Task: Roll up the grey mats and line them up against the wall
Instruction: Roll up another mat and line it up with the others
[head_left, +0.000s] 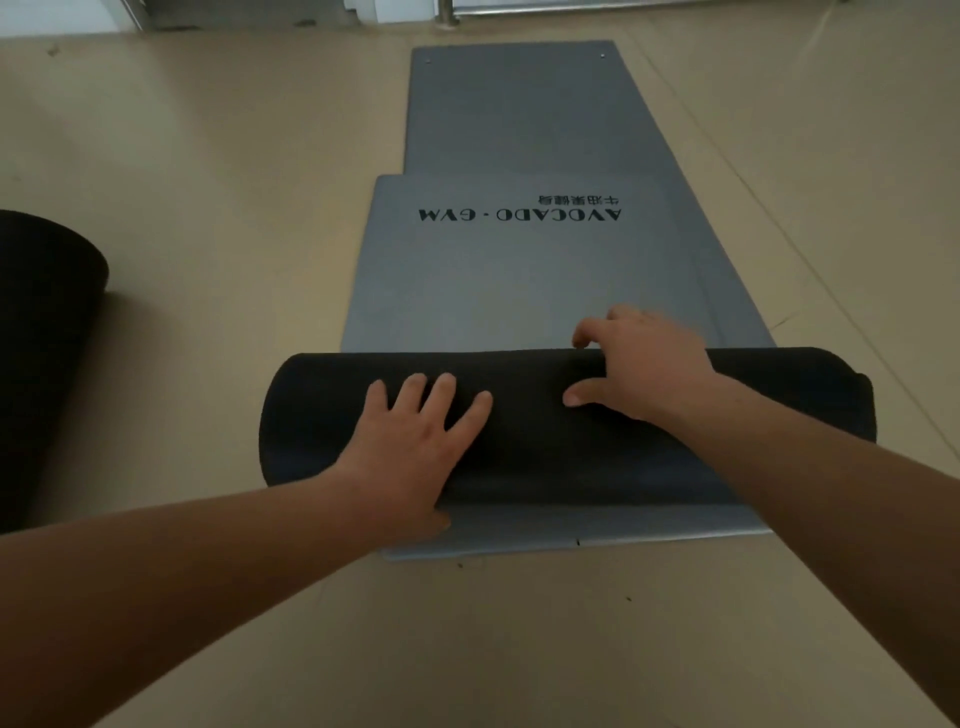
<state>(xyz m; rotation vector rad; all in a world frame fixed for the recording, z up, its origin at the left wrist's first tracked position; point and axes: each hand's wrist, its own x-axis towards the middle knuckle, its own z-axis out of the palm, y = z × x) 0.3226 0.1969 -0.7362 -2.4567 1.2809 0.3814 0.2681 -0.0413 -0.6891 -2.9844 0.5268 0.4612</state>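
The left hand (415, 441) and right hand (644, 364) rest side by side on a mat roll (540, 447) lying crosswise on the floor (208, 208). Its unrolled part (493, 280) stretches away behind it, atop a second flat mat (519, 114). Another roll (41, 338) lies well apart at left.

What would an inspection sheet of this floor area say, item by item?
Surface: tan floor, a few dark specks.
Job's things: dark roll partly wound from the printed grey mat; another grey mat flat beyond; a grey edge shows beneath the roll; second dark roll at the left.
Clutter: nothing seen.
Hands: left hand flat on the roll; right hand curled over its top.
Cables: nothing seen.
Surroundings: pale wall at the far end, blurred.
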